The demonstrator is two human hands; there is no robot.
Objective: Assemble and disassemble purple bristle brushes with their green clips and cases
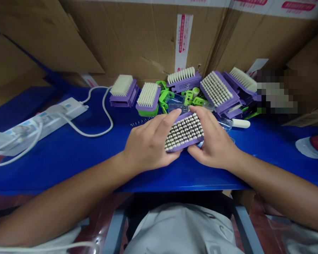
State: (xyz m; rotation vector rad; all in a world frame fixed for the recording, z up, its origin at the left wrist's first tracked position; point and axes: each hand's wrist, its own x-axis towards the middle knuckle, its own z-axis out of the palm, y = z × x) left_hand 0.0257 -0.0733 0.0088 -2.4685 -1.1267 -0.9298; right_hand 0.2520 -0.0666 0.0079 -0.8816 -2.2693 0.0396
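My left hand (148, 143) and my right hand (214, 139) together grip a purple nail brush (184, 132) by its long sides, with its cream bristles facing up. Beyond my fingertips, several similar purple brushes (216, 89) lie in a loose heap, some upright and some tilted. A green-bodied brush (147, 100) stands just behind my left hand. Lime-green plastic parts (172, 97) and clear plastic packaging (177, 105) lie near my fingers. A thin metal coil (141, 122) rests left of my left hand, and a white cylindrical handle (240, 123) lies past my right hand.
The blue tabletop (69, 165) has a white power strip (42, 121) with white cords at the left. Cardboard sheets (137, 38) rise behind the heap. A pixelated patch (277, 91) hides the right of the heap. A red-and-white object (314, 146) sits at the right edge.
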